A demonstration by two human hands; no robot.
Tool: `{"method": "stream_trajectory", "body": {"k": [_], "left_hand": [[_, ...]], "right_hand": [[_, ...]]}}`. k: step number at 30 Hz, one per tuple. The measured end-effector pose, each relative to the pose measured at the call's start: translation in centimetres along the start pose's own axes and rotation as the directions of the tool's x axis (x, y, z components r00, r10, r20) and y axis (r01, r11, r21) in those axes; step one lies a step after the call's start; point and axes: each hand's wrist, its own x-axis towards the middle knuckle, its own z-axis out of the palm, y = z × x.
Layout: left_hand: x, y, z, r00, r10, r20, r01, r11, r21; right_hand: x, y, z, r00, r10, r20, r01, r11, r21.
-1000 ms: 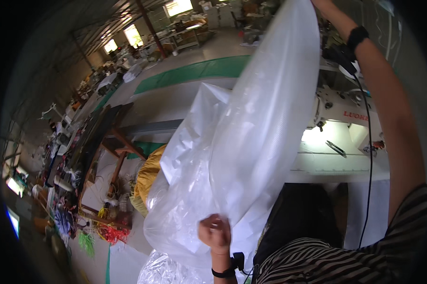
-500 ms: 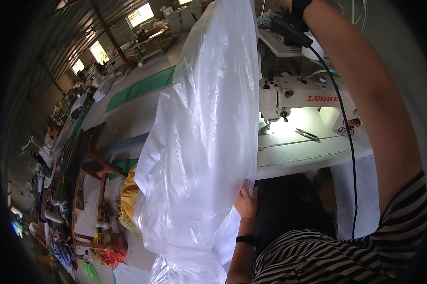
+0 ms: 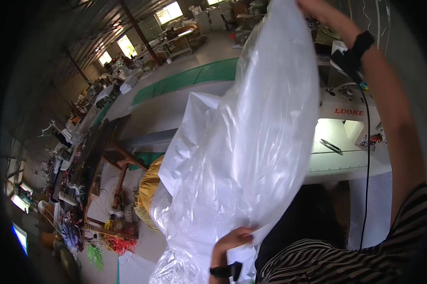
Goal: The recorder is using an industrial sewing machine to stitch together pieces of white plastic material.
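Note:
A large sheet of shiny, translucent white plastic film (image 3: 275, 109) hangs in a tall, crinkled sweep from the top of the view down to the lower middle. My right hand (image 3: 316, 10) is raised high at the upper edge and grips the top end of the film; part of its fingers is cut off or hidden. Low down, my left hand (image 3: 235, 238) closes its fingers on the film's near edge. The lower part of the film lies bunched in folds. Behind it, a white sewing machine (image 3: 348, 102) is partly covered from sight.
Thread snips (image 3: 331, 146) lie on the lit machine table (image 3: 346, 160). A black cable (image 3: 367, 189) runs down from my right wrist. Left of the film are a yellow bundle (image 3: 149, 191), a wooden frame (image 3: 121, 182) and red strands (image 3: 120, 244). A long green strip (image 3: 185, 80) lies farther back.
My right hand has come down into view, and the film's top has swung right, covering the machine's needle end. My left hand has shifted left and lower along the film. The whole view has turned slightly.

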Motion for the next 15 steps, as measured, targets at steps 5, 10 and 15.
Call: {"method": "stream_trajectory", "body": {"k": [5, 10, 15], "left_hand": [[-22.1, 1.2, -13.2, -0.028, 0.091, -0.995, 0.297, 0.952, 0.078], [-28.5, 4.2, -9.3, 0.201, 0.233, -0.951, 0.777, 0.553, 0.300], [-16.0, 10.4, -1.8, 0.540, 0.508, -0.671, 0.489, 0.460, 0.741]], "right_hand": [[2.8, -0.3, 7.3, 0.991, -0.121, -0.055, 0.084, 0.891, -0.447], [7.2, -5.6, 2.8, 0.384, -0.751, -0.537, 0.658, 0.631, -0.411], [3.2, 4.8, 4.4, 0.964, -0.239, 0.120, 0.255, 0.686, -0.682]]}}
